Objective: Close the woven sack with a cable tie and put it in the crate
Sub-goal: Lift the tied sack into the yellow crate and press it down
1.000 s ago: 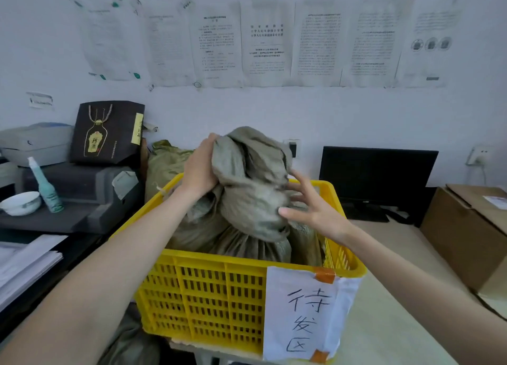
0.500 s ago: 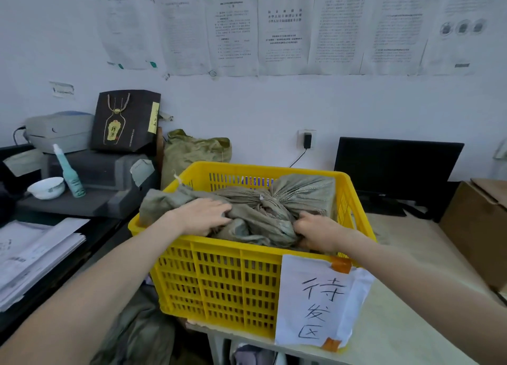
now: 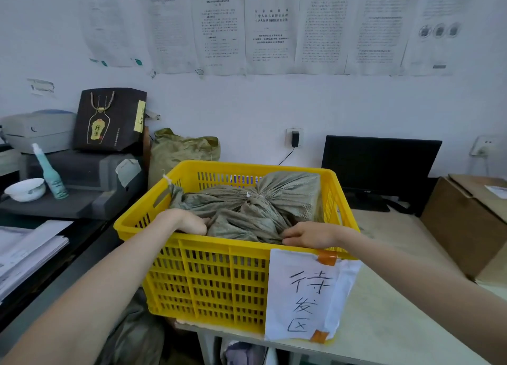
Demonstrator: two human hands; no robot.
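Observation:
The grey-green woven sack (image 3: 277, 200) lies inside the yellow plastic crate (image 3: 214, 279), filling most of it. Its neck is gathered at a white cable tie (image 3: 248, 195) near the middle, and the free top fans out to the right. My left hand (image 3: 189, 222) is over the crate's near rim, its fingers curled into the sack's left front. At the right front, my right hand (image 3: 307, 234) has its fingertips closed on a fold of the sack.
The crate stands on a pale table (image 3: 384, 309) and carries a taped paper label (image 3: 307, 296). Behind it stands another sack (image 3: 183, 150). A black monitor (image 3: 381, 167) and a cardboard box (image 3: 466, 222) are on the right. A spray bottle (image 3: 50, 172), a bowl (image 3: 26, 189) and paper stacks (image 3: 30, 249) are on the left.
The sack was held up above the crate and has come down into it. Both hands went down with it to the near rim.

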